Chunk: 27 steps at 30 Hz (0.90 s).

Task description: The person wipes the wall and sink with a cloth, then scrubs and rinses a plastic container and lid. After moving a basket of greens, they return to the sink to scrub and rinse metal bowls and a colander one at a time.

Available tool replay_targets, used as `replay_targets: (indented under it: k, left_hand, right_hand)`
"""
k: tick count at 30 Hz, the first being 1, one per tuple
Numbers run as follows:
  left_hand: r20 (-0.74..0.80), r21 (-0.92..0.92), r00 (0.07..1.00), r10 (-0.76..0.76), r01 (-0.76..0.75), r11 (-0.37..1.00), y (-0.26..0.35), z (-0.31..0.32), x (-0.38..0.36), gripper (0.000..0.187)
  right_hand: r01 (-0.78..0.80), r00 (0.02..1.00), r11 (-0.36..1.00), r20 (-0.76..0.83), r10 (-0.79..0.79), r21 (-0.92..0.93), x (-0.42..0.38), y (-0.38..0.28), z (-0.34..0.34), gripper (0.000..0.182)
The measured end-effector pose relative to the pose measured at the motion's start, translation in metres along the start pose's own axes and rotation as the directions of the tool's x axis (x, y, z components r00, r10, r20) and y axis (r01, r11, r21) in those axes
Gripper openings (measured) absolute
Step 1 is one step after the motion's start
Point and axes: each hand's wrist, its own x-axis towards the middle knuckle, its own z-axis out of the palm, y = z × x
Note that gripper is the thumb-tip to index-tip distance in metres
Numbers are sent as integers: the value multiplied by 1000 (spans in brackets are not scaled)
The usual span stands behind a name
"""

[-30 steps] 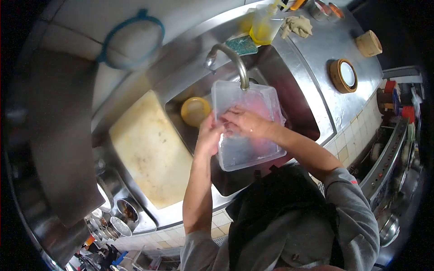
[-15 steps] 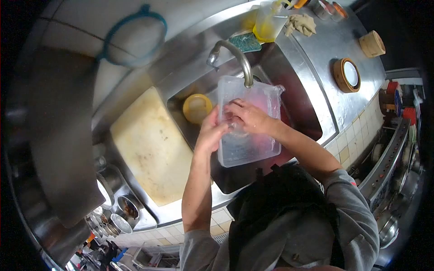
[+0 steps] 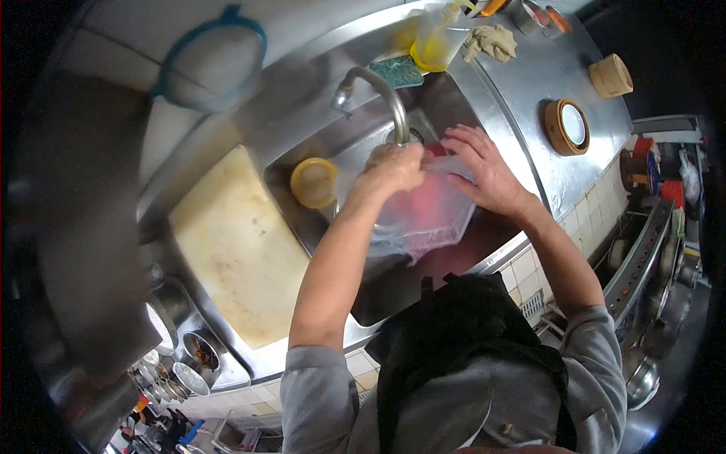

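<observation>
A clear plastic container (image 3: 439, 212) is tilted over the metal sink (image 3: 370, 299), below the curved faucet (image 3: 389, 94). My left hand (image 3: 395, 168) is closed on the container's upper rim, close to the faucet. At the container's upper right, my right hand (image 3: 488, 172) has its fingers apart, with the thumb near the rim; whether it touches is unclear. Something red shows through the plastic. Water appears to run off the container's lower edge. A yellow round bowl (image 3: 314, 183) lies in the left part of the sink.
A stained cutting board (image 3: 240, 250) lies left of the sink. Behind it are a green scouring pad (image 3: 397, 71), a yellow-liquid bottle (image 3: 432, 47) and a cloth (image 3: 491, 43). Bamboo steamers (image 3: 566, 127) stand on the right counter. Pots (image 3: 200, 356) sit at lower left.
The container has turned and tilted. My left hand has moved up and right to its rim near the faucet. My right hand has left the container's inside for its upper right.
</observation>
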Motion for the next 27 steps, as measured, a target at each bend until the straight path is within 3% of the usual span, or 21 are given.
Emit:
replay_targets:
  k: [1, 2, 3, 4, 6, 7, 8, 9, 10, 12, 13, 14, 16, 17, 18, 21, 23, 24, 26, 27]
  left_hand:
    - [9, -2, 1000, 0, 0, 1000, 8, -5, 2, 28]
    - [26, 31, 996, 89, -89, 996, 15, -9, 3, 24]
    - [42, 63, 984, 175, -177, 982, 17, -11, 4, 21]
    - [45, 61, 985, 168, -170, 984, 16, -10, 4, 21]
    - [-77, 284, 941, 329, -296, 912, 13, -10, 1, 28]
    - [-77, 283, 943, 325, -292, 914, 7, -6, 0, 28]
    - [-407, 303, 842, 354, -241, 922, -4, 2, -1, 27]
    - [-687, 307, 634, 356, -190, 932, -15, 8, 0, 28]
    - [-689, 310, 629, 360, -193, 931, -24, 11, -3, 28]
    - [-957, -26, 290, 12, -125, 992, -43, 27, -19, 30]
    - [-952, -196, 265, -151, -152, 969, -54, 44, -22, 28]
    - [-918, -359, 245, -311, -183, 915, -69, 68, -22, 27]
    - [-605, -565, 636, -480, 83, 821, -105, 130, -23, 27]
    - [-431, -534, 731, -529, 267, 802, -107, 153, -20, 26]
    - [-238, -459, 780, -579, 435, 775, -104, 176, -14, 28]
    - [-125, -561, 814, -567, 413, 717, -83, 218, 6, 36]
    - [3, -409, 722, -692, 632, 658, -55, 205, 8, 39]
    - [0, -409, 726, -688, 628, 662, -53, 210, 13, 39]
    - [-59, -498, 636, -769, 649, 575, -64, 236, 26, 41]
    - [-128, -505, 682, -720, 580, 640, -68, 235, 30, 47]
  right_hand:
    - [-9, 999, 991, 38, 14, -132, -5, 3, -1, 57]
    - [-13, 999, 992, 41, 18, -127, -10, 6, -1, 57]
    - [-180, 959, 984, 220, 179, -18, -15, 9, 1, 59]
    - [-354, 862, 933, 408, 301, 60, -21, 13, 4, 61]
    - [-303, 909, 940, 342, 237, 157, -36, 24, 15, 55]
    - [-396, 882, 905, 340, 327, 156, -42, 29, 19, 52]
    - [-484, 845, 862, 337, 415, 153, -49, 35, 20, 49]
    - [-482, 847, 863, 334, 414, 151, -60, 40, 16, 49]
    - [-511, 853, 842, 221, 472, 172, -75, 45, 10, 48]
    - [-578, 807, 758, 71, 587, 301, -107, 53, -2, 47]
    - [-607, 759, 684, 39, 650, 406, -122, 55, -7, 48]
    - [-691, 683, 640, 13, 731, 336, -131, 51, -20, 47]
    - [-697, 633, 632, -124, 764, 337, -155, 57, -25, 47]
    - [-698, 632, 632, -125, 765, 336, -159, 55, -26, 47]
    - [-681, 640, 678, -225, 735, 277, -162, 54, -27, 42]
    - [-655, 644, 739, -392, 657, 161, -179, 62, -30, 36]
    - [-639, 649, 761, -453, 612, 113, -186, 64, -31, 34]
    - [-647, 627, 746, -446, 638, 157, -187, 62, -33, 33]
    - [-655, 604, 728, -440, 664, 200, -194, 60, -35, 32]
    - [-665, 579, 696, -400, 710, 273, -202, 60, -34, 32]
